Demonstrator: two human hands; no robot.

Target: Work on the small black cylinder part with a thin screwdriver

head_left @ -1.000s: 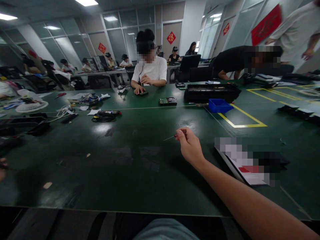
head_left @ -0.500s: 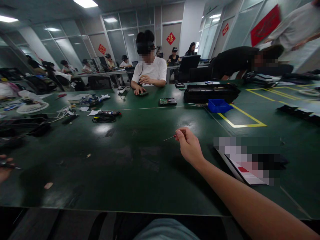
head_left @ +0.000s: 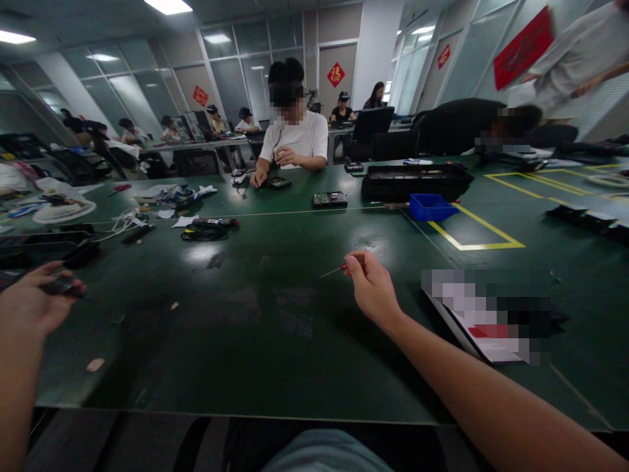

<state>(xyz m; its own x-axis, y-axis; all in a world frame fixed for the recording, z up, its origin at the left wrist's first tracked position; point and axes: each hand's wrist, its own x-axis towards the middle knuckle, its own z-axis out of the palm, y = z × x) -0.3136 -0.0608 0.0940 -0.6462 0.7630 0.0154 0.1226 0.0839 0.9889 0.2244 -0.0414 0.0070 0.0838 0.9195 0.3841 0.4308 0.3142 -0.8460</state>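
My right hand (head_left: 371, 285) rests on the green table (head_left: 265, 328) near its middle, fingers closed around a small screwdriver (head_left: 335, 269) whose thin metal tip points left. My left hand (head_left: 30, 300) is at the left edge of the view above the table, fingers curled on a small dark object (head_left: 59, 286) that I cannot make out. The two hands are far apart, with bare green tabletop between them.
Papers (head_left: 484, 328) lie just right of my right hand. Farther back sit a blue bin (head_left: 431, 208), a long black case (head_left: 415, 181), a circuit board (head_left: 329, 198) and a black cable bundle (head_left: 205, 229). A person in a white shirt (head_left: 295, 141) works across the table.
My left hand has come into view from the left edge, moving right with a small dark object. My right hand has stayed put. The person across shifted a hand.
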